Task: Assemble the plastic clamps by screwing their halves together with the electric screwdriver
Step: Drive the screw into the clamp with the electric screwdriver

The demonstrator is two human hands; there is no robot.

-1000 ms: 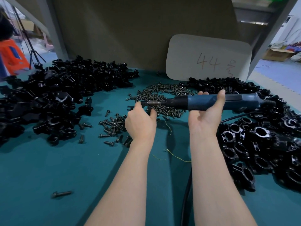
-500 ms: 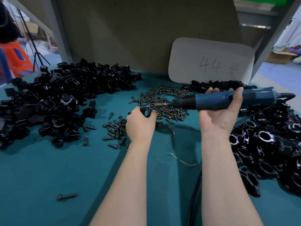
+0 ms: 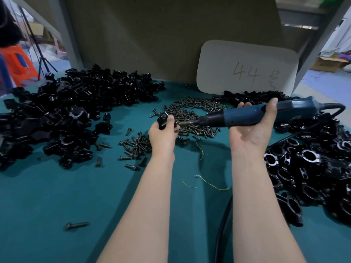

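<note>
The clamp (image 3: 162, 120), a small black plastic part, sits centre-left of the frame, raised above the counter (image 3: 57, 196) in the left hand (image 3: 163, 136). The fingers (image 3: 169, 118) of that hand curl round the clamp and largely cover it, so the seating of its halves cannot be told. Directly to frame right of the clamp lies the electric screwdriver (image 3: 247, 115). Its long axis runs nearly level across the frame, tilted slightly down toward the left, with the bit (image 3: 187, 123) pointing at the clamp and its tip just beside the left fingers. Whether a screw sits on the bit cannot be told. The right hand (image 3: 250, 135) holds the blue body from below, fingers wrapped round it and thumb over the top. The coming move likely depends on keeping the bit axis in line with the screw hole of the clamp; the left hand is the nearer one for correcting alignment. Loose screws (image 3: 191, 112) lie on the counter beneath the tool. A heap of clamp halves (image 3: 76, 114) fills the left of the frame; assembled clamps (image 3: 307, 168) fill the right. The cable (image 3: 222, 224) runs toward the lower edge.
</note>
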